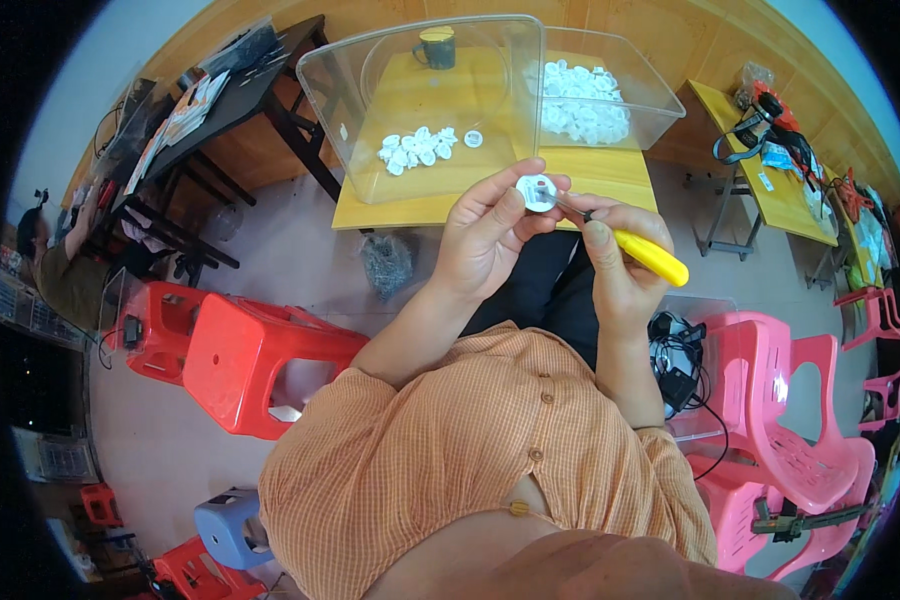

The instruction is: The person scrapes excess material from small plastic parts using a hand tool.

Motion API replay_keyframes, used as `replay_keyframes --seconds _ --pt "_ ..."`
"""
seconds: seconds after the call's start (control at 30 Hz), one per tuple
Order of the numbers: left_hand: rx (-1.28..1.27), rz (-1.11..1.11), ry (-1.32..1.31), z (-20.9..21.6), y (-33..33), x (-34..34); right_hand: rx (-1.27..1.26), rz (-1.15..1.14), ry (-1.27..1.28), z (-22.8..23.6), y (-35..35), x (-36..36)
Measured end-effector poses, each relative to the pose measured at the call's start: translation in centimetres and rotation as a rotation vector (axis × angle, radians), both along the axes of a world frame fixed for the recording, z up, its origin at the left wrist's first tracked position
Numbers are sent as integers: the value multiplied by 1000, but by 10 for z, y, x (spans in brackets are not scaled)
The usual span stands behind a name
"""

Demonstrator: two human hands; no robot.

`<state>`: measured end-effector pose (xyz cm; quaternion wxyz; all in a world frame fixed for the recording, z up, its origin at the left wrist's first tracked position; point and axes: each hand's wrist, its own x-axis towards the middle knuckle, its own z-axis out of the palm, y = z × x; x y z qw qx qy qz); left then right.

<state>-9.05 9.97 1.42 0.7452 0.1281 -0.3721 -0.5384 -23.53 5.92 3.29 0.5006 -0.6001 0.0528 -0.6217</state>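
Observation:
My left hand (487, 228) is closed, pinching a small round white plastic piece (537, 193) between thumb and fingers. A screwdriver (650, 257) with a yellow handle is in my right hand (620, 250), and its thin metal shaft reaches the white piece. Whether the tip sits inside or only touches it, I cannot make out. Just beyond my hands stands a clear plastic bin (342, 170) on the yellow table (610, 185), with a small pile of white pieces (417, 149) and one separate round piece (473, 138) in it.
A second clear bin (660, 105) holds a heap of white pieces (582, 102). Behind the first bin is a dark mug (436, 48). Red stools (240, 360) stand at left, pink chairs (770, 400) at right, near a box of black cables (678, 365). A dark table (240, 100) is far left.

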Motion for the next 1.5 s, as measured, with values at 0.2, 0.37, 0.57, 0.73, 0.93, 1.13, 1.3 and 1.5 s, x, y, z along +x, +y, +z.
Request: replay_keyframes --seconds 0.2,0.37,0.57,0.73,0.93,1.13,1.3,1.5 --pt "8 -16 30 -2 -1 1 -69 -17 28 2 -2 -1" --pt "23 12 7 -2 0 3 -160 -90 91 4 -3 1" --pt "43 24 -2 -2 -1 4 -168 -109 142 6 -3 0" --pt "23 12 -35 -3 -1 7 -138 -30 148 8 -6 -3" --pt "34 30 -50 -3 -1 5 -166 -106 143 6 -3 2" --pt "-26 73 -75 -3 1 3 -111 -86 74 5 1 4" --pt "-58 86 -88 -2 3 3 -121 -80 55 3 1 4" --pt "-36 102 -120 0 4 2 -73 -55 3 -1 -1 6"
